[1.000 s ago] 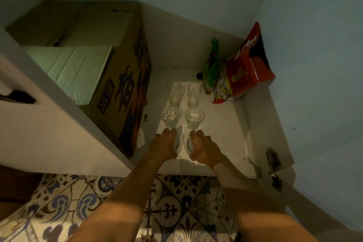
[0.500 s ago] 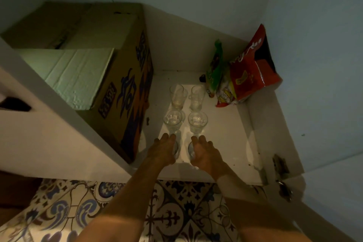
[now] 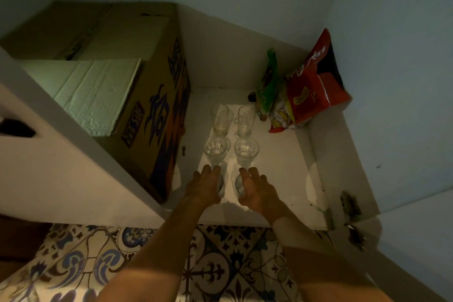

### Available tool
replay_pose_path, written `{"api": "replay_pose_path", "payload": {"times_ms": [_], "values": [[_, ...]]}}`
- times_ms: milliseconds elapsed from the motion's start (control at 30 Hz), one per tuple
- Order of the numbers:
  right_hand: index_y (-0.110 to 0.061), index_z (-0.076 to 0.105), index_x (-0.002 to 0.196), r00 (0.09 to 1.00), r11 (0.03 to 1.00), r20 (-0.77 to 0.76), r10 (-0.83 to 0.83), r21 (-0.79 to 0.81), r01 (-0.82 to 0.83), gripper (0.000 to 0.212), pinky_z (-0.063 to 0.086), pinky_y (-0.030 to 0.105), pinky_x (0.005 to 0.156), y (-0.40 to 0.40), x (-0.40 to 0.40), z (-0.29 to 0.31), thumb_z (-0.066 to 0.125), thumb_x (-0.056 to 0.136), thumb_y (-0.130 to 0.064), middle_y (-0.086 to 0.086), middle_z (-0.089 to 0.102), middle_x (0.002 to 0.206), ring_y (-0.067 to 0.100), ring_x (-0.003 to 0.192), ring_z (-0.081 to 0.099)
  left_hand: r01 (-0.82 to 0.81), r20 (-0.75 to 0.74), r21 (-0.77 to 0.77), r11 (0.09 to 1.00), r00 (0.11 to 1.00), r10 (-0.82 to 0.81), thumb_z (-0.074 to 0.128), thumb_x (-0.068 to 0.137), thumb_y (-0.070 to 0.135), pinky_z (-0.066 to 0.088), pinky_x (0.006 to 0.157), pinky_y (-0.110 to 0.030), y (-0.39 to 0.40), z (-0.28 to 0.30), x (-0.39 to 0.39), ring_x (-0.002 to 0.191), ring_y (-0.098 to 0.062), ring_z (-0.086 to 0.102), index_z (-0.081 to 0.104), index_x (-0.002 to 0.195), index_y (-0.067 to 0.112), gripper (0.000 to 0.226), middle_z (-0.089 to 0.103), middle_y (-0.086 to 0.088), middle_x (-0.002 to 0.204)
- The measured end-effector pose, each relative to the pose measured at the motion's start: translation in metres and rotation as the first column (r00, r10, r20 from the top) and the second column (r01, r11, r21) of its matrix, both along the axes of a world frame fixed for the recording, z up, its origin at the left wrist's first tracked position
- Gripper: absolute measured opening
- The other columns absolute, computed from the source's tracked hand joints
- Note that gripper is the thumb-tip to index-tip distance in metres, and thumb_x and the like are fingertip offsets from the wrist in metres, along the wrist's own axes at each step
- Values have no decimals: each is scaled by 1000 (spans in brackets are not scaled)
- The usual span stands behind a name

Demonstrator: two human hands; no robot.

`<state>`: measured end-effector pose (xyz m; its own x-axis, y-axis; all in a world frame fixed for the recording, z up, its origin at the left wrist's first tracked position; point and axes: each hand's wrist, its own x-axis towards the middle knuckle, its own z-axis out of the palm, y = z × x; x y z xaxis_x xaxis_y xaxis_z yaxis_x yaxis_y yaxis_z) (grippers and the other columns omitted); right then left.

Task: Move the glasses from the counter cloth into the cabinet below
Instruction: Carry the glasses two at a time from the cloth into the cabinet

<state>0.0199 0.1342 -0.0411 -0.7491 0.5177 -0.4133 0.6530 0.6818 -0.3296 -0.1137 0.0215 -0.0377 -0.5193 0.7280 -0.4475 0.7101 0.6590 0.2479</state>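
Inside the low cabinet, on its white floor (image 3: 282, 167), clear glasses stand in two columns. Two tall ones are at the back (image 3: 220, 117) (image 3: 245, 120), and two shorter ones (image 3: 215, 149) (image 3: 245, 151) stand in front of them. Nearest the cabinet's front edge, my left hand (image 3: 204, 186) is wrapped around a glass (image 3: 220, 183). My right hand (image 3: 257, 189) is wrapped around another glass (image 3: 238, 182) beside it. Both front glasses rest on the cabinet floor and are mostly hidden by my fingers. The light is dim.
A large cardboard box (image 3: 157, 115) fills the cabinet's left side, close to the glasses. A green snack bag (image 3: 268, 83) and a red one (image 3: 316, 91) lean in the back right corner. A metal hinge (image 3: 348, 203) sits on the right frame. Patterned tile floor (image 3: 220, 265) lies below.
My hands stay on the two front glasses in the same spot. Only the view has shifted slightly.
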Motion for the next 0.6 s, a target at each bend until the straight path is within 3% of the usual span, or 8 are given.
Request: {"api": "replay_pose_path", "payload": {"times_ms": [300, 600], "values": [[-26, 9, 156, 1000, 997, 22, -19, -69, 21, 102, 40, 47, 102, 4, 3, 4, 74, 79, -44, 11, 14, 157, 40, 133, 30, -19, 23, 32, 999, 1000, 19, 83, 71, 29, 45, 96, -51, -1, 7, 1, 129, -36, 32, 20, 149, 32, 100, 23, -8, 144], [-27, 24, 151, 998, 998, -27, -50, -51, 48, 89, 37, 52, 104, 2, 6, 36, 70, 78, -50, 8, 31, 147, 38, 129, 35, -36, 34, 78, 996, 999, 33, 79, 72, 42, 44, 97, -47, -9, 28, 3, 131, -33, 29, 24, 148, 34, 94, 24, -6, 145]]}}
